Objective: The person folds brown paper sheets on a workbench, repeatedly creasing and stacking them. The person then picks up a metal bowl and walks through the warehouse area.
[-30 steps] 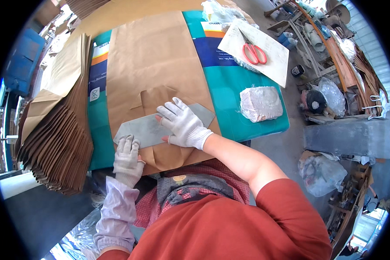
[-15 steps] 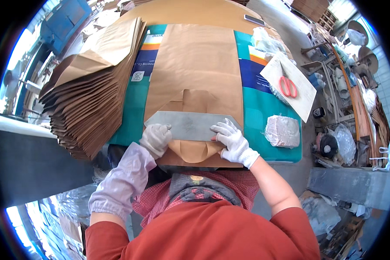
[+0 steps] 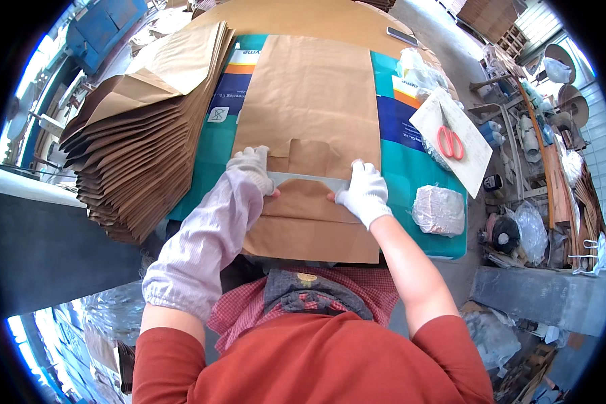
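A long brown kraft paper bag (image 3: 310, 87) lies lengthwise in front of me, its near end folded up over a flat grey metal plate (image 3: 296, 177). Only a thin strip of the plate shows; paper covers the rest. My left hand (image 3: 251, 168), in a white glove with a pale sleeve cover above it, grips the left end of the fold, thumb on the near side. At the right end my gloved right hand (image 3: 365, 194) holds the fold likewise, fingers bent over the far side. Bare thumb tips stick out of both gloves.
A thick fanned stack of paper bags (image 3: 141, 148) stands at left. On the right are red-handled scissors (image 3: 450, 143) on a white board (image 3: 475, 151) and a plastic-wrapped bundle (image 3: 439, 210). A teal printed sheet (image 3: 400, 202) covers the table; a phone (image 3: 402, 35) lies at the far edge.
The bag's near end has been turned up over the plate, which showed whole before. Both hands have moved away from me, and my left hand has shifted slightly right.
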